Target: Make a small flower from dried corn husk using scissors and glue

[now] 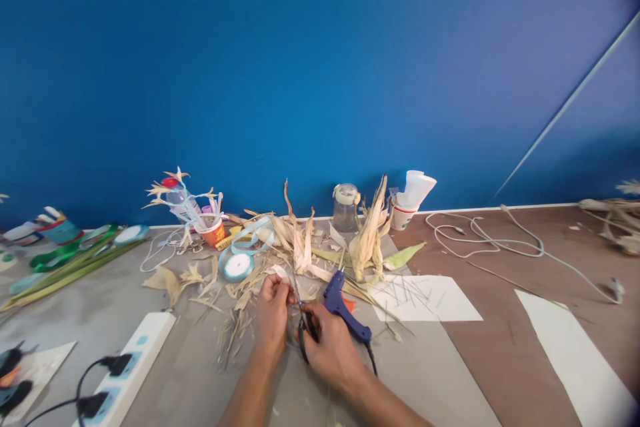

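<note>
My left hand (273,317) is closed, pinching a small pale piece of dried corn husk (280,273) at its fingertips. My right hand (330,347) is wrapped round the black handles of a pair of scissors (301,315), whose blades point up toward the husk piece. A blue glue gun (345,310) lies on the table just right of my right hand. Dried husks (367,237) and scraps are heaped just beyond both hands.
A blue partition stands at the back. Ribbon spool (237,267), orange cup (214,232), glass jar (346,208), paper cup (403,215) sit beyond the husks. White power strip (137,353) with plugs lies front left. White cable (480,237) and paper sheets (425,297) lie right. Green leaves (70,267) lie left.
</note>
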Demonstrator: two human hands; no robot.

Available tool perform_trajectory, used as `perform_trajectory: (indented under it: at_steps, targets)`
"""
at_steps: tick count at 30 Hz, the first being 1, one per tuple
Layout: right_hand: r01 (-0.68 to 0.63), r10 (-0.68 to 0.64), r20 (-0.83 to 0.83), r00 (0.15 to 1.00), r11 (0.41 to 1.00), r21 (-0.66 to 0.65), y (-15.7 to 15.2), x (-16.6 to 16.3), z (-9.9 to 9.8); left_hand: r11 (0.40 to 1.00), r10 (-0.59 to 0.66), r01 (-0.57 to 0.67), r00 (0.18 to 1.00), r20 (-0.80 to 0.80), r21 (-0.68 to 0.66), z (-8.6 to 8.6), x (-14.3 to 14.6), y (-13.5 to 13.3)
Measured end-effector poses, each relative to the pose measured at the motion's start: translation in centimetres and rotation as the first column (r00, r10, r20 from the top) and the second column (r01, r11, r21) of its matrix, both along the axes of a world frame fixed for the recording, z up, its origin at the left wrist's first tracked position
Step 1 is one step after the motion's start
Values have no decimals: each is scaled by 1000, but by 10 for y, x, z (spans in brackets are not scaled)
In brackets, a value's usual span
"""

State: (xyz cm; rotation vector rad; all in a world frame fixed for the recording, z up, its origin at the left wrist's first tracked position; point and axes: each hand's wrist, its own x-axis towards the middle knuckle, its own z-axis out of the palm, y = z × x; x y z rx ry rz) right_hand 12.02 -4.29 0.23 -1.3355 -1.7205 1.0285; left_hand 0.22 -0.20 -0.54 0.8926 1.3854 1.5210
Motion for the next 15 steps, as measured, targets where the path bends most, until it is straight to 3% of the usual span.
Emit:
perform_trajectory:
  at_steps: [4, 15]
  targets:
    - [-12, 11, 52, 999, 1000, 21, 0, 0, 0, 999, 28, -30, 995, -96, -16, 3, 0, -1]
    - [-21, 18, 90, 996, 999, 37, -1, 0, -1, 1000, 8, -8, 989, -147, 1, -4, -3, 2]
